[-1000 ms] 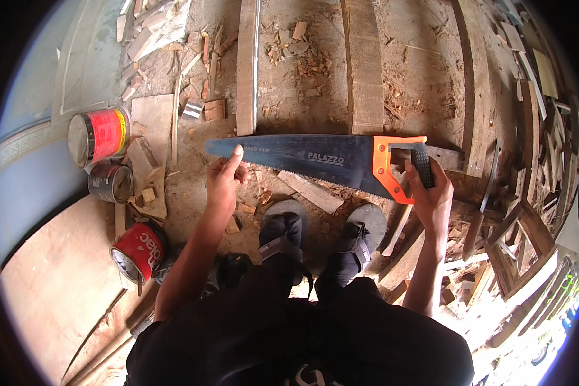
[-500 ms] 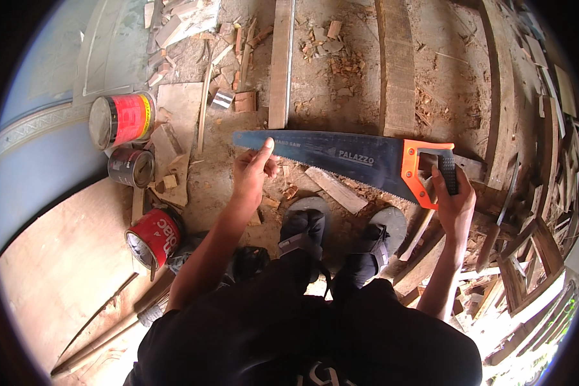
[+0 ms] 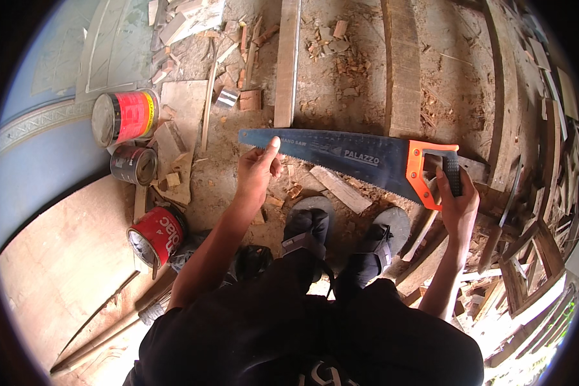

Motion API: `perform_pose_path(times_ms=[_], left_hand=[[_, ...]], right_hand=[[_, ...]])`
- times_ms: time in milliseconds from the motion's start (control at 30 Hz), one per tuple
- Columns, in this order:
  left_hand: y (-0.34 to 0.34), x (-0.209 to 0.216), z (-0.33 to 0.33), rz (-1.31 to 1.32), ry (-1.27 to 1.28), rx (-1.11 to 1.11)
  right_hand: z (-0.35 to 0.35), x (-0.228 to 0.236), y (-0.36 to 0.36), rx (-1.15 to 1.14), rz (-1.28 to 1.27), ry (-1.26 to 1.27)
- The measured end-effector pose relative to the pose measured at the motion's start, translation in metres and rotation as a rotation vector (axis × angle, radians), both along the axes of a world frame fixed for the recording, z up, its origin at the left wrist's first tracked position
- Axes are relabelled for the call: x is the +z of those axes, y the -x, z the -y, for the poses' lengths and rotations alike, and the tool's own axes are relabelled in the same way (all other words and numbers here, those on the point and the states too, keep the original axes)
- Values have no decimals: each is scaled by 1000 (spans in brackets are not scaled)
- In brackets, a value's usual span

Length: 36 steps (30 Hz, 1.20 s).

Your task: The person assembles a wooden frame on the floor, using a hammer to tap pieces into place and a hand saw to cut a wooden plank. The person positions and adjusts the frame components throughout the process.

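Only the view has swung (not the hold): left hand pinching the tapered dark-metal saw blade, right hand grasping its orange-and-black handle, so both ends stay supported.

Glare bleaches the lower right, dark clothing loses detail, and outer planks bow.

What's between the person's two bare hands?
In the head view, a dark-blue toothed metal saw blade, running from the left hand to the orange-and-black handle in the right hand.
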<state>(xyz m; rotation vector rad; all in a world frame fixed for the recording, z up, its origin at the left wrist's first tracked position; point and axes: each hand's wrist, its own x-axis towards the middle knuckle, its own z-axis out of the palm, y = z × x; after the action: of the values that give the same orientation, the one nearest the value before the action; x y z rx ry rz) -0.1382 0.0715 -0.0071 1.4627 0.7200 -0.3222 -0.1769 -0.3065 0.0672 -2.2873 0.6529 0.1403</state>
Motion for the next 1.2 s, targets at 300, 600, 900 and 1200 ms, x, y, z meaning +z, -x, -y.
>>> perform_pose_path(times_ms=[300, 600, 900, 1200], left_hand=[[-1, 4, 1, -15, -2, -18], [-1, 5, 1, -15, -45, -50], [0, 4, 0, -27, -37, -59], [1, -3, -3, 6, -16, -6]], right_hand=[[1, 4, -1, 4, -54, -8], [3, 2, 1, -4, -30, -37], [2, -1, 2, -9, -15, -30], [1, 3, 1, -24, -54, -64]])
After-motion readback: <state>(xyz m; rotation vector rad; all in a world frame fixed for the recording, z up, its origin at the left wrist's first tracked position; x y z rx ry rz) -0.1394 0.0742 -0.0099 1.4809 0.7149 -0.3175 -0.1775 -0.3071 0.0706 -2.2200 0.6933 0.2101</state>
